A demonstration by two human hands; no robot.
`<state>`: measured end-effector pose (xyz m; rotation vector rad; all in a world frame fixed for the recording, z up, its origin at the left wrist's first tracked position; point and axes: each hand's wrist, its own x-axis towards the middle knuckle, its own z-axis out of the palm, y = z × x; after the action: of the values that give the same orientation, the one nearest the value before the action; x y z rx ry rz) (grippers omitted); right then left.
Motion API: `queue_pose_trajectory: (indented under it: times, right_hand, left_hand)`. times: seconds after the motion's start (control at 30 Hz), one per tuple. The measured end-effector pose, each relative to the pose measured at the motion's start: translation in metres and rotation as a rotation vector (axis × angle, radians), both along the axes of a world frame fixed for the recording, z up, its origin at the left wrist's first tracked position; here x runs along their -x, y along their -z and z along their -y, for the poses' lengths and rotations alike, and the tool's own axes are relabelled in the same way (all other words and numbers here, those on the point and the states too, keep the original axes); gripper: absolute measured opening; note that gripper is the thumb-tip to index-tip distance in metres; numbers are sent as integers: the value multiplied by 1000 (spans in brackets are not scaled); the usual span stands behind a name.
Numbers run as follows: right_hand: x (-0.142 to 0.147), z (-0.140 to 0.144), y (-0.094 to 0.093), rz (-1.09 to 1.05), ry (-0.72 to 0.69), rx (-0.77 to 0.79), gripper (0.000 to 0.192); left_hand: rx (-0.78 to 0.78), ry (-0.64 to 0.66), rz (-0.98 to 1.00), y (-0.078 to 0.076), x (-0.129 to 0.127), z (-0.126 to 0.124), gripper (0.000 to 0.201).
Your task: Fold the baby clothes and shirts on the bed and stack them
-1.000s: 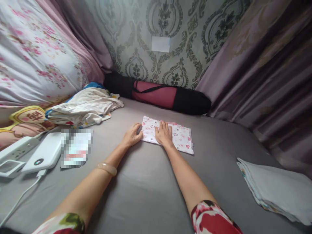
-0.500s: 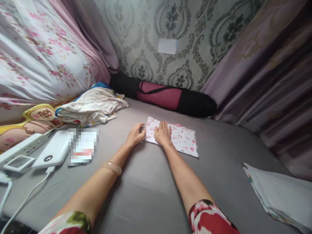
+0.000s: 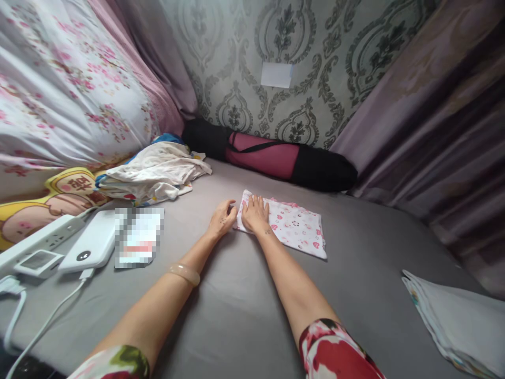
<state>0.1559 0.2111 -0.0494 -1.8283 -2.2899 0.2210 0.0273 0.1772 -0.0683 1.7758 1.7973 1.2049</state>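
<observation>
A folded white cloth with pink and red prints [image 3: 298,227] lies flat on the grey bed sheet [image 3: 236,316]. My right hand [image 3: 255,214] rests palm down on its left part, fingers stretched out. At the cloth's left edge is my left hand [image 3: 222,217], a bangle on that forearm. Its fingers curve loosely with the thumb apart, and I see nothing held in them. Whether its fingertips touch the cloth edge I cannot tell.
A long black and pink bag [image 3: 264,155] lies along the wall. To the left are crumpled clothes [image 3: 158,171], a yellow cartoon cushion [image 3: 71,195], a white power bank [image 3: 92,242] with a cable, and a power strip [image 3: 47,242]. Another folded white cloth [image 3: 461,321] lies at right.
My right hand has slid left across the cloth, toward its left edge and my left hand. My left hand stays beside that edge. The view has shifted slightly.
</observation>
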Motion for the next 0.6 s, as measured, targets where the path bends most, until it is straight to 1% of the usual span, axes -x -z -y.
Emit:
queue_pose_trajectory:
  times: [0.1, 0.2, 0.3, 0.37, 0.53, 0.6]
  right_hand:
    - [9, -6, -3, 7, -2, -17, 59]
    - [22, -5, -7, 10, -75, -74, 59]
    - [29, 1, -10, 21, -118, -8, 60]
    - [30, 4, -9, 32, -117, 26, 60]
    - [26, -2, 0, 42, -132, 2, 57]
    - [23, -3, -3, 6, -131, 27, 57]
  left_hand:
    - [14, -5, 7, -4, 0, 2, 35]
    - [32, -19, 16, -9, -1, 5, 36]
    - [24, -49, 32, -11, -2, 7, 37]
    - [8, -57, 24, -9, -2, 6, 38]
    - [-34, 3, -71, 6, 0, -3, 39]
    - [-58, 38, -121, 9, 0, -4, 42]
